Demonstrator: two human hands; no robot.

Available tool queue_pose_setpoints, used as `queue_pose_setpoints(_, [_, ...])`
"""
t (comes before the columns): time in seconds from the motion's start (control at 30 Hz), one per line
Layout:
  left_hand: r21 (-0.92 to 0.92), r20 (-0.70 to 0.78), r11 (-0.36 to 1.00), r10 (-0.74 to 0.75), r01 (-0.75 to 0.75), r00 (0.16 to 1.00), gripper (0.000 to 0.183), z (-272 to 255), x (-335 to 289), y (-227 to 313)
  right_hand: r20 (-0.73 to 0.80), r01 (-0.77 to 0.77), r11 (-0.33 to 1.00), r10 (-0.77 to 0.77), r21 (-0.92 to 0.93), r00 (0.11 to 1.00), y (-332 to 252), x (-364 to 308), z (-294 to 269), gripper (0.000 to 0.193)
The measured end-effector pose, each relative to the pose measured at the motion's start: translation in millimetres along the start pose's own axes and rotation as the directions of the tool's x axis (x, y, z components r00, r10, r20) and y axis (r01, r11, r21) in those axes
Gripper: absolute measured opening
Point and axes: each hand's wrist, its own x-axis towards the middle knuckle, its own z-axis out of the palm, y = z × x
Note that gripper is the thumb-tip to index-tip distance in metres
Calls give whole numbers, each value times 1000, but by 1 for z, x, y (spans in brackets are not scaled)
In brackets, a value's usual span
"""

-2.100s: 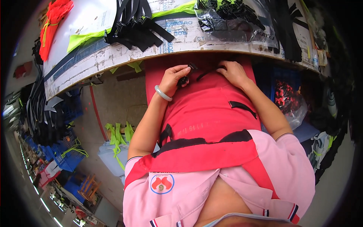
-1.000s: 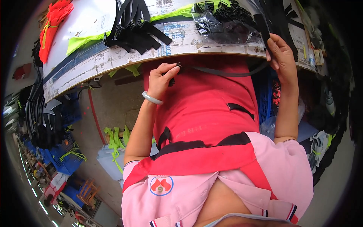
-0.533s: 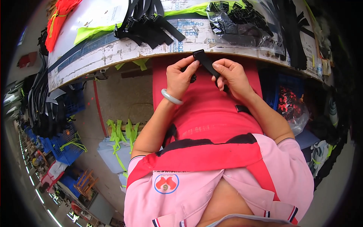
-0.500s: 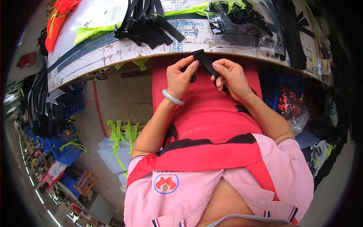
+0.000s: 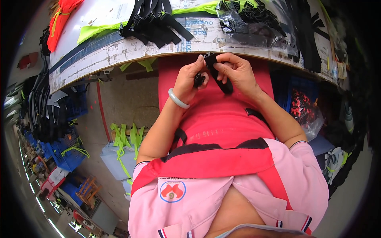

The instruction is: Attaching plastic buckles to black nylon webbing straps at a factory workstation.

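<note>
Just below the table edge, my left hand is closed round a black plastic buckle, with part of it showing between the curled fingers. My left thumb and fingertips also reach the top of a black webbing strap. The fingers of my right hand pinch that strap near its upper end, where a small dark fitting meets it. A loop of the strap hangs down over my red apron. Fingers hide how strap and fitting join.
On the white table lie black straps with buckles, a clear bag of black buckles and yellow-green fabric. Orange fabric hangs at its left. Blue crates stand on the left; a bag of red pieces sits below right.
My right hand has moved up and left along the strap to its top end, close to my left fingertips. The strap's lower part now hangs in a loop.
</note>
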Motion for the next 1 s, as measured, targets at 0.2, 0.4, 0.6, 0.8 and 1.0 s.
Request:
queue_pose_setpoints(0.2, [445, -243, 888, 241, -113, 940, 21, 2, 9, -4, 47, 364, 919, -361, -152, 931, -14, -8, 0, 10])
queue_pose_setpoints(0.4, [551, -275, 811, 399, -197, 875, 22, -14, 5, -5, 33, 700, 713, -701, 31, 713, -136, -30, -20, 15])
queue_pose_setpoints(0.6, [554, -220, 782, 469, -286, 855, 18, 2, 10, -8, 72, -204, 948, 227, -242, 971, -30, -7, -17, 18])
queue_pose_setpoints(0.8, [646, -99, 631, 627, -429, 773, 13, -4, 7, -18, 10, -295, 955, 295, -25, 955, 1, -7, -3, 14])
queue_pose_setpoints(1.0, [535, -163, 724, 594, -436, 787, 13, 0, 11, -21, -90, -67, 997, 69, 23, 994, 8, 6, 18, 19])
